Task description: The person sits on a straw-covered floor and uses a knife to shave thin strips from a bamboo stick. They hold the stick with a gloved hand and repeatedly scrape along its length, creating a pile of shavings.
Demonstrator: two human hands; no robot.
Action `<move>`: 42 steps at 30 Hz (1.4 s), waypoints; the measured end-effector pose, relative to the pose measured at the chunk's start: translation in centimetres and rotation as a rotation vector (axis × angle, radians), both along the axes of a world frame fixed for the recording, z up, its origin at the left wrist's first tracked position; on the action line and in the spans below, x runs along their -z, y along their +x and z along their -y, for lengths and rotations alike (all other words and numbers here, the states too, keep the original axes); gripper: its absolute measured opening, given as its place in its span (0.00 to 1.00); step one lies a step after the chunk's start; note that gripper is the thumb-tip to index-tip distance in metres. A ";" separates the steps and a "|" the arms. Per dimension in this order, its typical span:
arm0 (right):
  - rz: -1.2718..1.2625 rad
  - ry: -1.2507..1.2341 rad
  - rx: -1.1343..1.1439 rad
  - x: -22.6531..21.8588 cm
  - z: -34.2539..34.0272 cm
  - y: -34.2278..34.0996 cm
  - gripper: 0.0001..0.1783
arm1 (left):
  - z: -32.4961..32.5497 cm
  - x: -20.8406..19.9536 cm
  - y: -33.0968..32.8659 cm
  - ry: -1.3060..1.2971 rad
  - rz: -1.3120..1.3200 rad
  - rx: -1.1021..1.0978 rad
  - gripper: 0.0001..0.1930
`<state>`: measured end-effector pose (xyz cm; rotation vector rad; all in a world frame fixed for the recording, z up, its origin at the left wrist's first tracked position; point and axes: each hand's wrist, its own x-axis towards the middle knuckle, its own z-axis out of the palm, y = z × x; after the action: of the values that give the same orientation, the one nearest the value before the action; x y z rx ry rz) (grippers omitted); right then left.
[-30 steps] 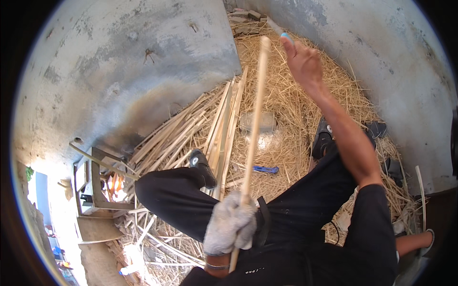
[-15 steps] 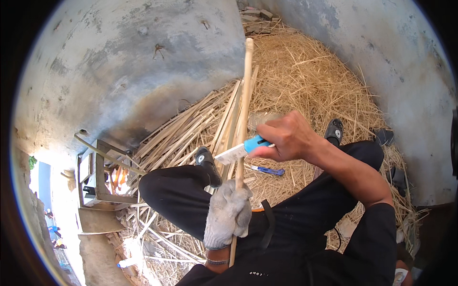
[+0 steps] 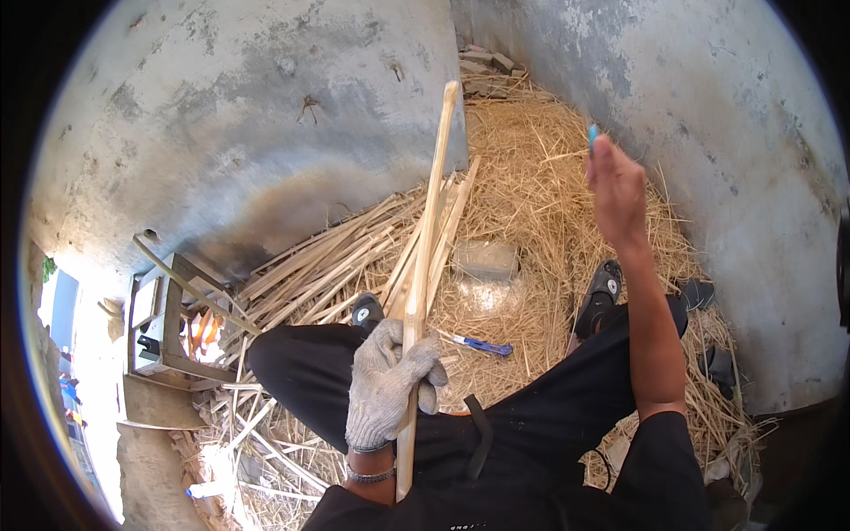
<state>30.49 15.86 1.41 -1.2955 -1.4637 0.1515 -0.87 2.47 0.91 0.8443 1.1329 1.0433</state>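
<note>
Far left of the grey block (image 3: 486,263), a wooden stand (image 3: 190,375); left wall (image 3: 257,106) closes that side, so sideways room there looks poor. Between wall and block, a fan of pale strips (image 3: 328,261) lying on straw. Nearer the body than the block and to its left, the gloved left hand (image 3: 390,380), grip closed round the stick (image 3: 427,221). Stick slants up past the block's left side, top end free, butt down against the dark clothing. Just nearer than the block, a slim blue thing (image 3: 485,346) on the straw (image 3: 540,203), kind unclear. Right of the block and held well off the stick, a blue tool (image 3: 592,134), only its tip showing from the right hand (image 3: 618,190), grip closed on it; working edge not made out. Judgement: trimming the stick, no cut under way; another stroke would call for a steady left grip and the tool laid above the glove. Right wall (image 3: 735,177) bounds the swing; space over the block looks open.
</note>
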 end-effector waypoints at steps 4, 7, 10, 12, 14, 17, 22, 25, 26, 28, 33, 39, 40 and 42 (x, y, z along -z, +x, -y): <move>-0.342 -0.013 -0.489 -0.3 2.3 -4.4 0.26 | -0.1 -2.2 0.9 0.034 -0.112 0.018 0.12; -0.566 -0.312 -0.626 -0.2 3.2 -6.2 0.22 | 0.6 -2.8 2.2 0.039 -0.189 0.050 0.10; -0.712 -0.388 -0.765 0.2 3.7 -6.9 0.20 | 1.3 -3.1 3.4 0.004 -0.216 0.119 0.10; -0.771 -0.418 -0.854 -0.4 4.1 -7.2 0.23 | 1.4 -3.3 3.9 0.018 -0.234 0.128 0.09; -0.806 -0.422 -0.874 -0.2 4.1 -7.3 0.25 | 1.5 -3.3 4.3 0.031 -0.248 0.131 0.09; -0.747 -0.345 -0.863 -0.5 4.2 -7.2 0.24 | 1.5 -2.9 4.6 0.023 -0.248 0.140 0.10; -0.799 -0.336 -0.899 -0.1 3.9 -6.8 0.21 | 1.1 -2.5 4.7 -0.036 -0.127 0.190 0.10; -0.806 -0.314 -0.907 -0.1 3.8 -6.6 0.19 | 1.2 -2.4 4.6 -0.038 -0.029 0.234 0.10; -0.796 -0.302 -0.902 -0.2 3.8 -6.5 0.19 | 1.3 -2.3 4.6 -0.025 -0.022 0.238 0.11; -0.742 -0.285 -0.893 -0.5 3.9 -6.5 0.18 | 1.4 -2.1 4.6 0.002 -0.008 0.244 0.12; -0.781 -0.262 -0.909 -0.7 4.0 -6.5 0.14 | 1.2 -1.3 4.1 0.022 0.090 0.324 0.17; -0.787 -0.223 -0.889 -0.3 4.2 -6.5 0.20 | 1.5 -1.3 4.1 0.090 0.064 0.380 0.22; -0.799 -0.239 -0.894 -0.6 4.3 -6.2 0.21 | 1.6 -1.4 4.0 0.101 0.050 0.386 0.23; -0.743 -0.235 -0.856 -0.7 4.3 -6.1 0.23 | 1.8 -1.6 4.2 0.091 0.016 0.369 0.24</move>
<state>24.36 11.60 2.14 -0.5752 -1.2499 1.2550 3.31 0.64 2.54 1.0689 0.8777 0.7965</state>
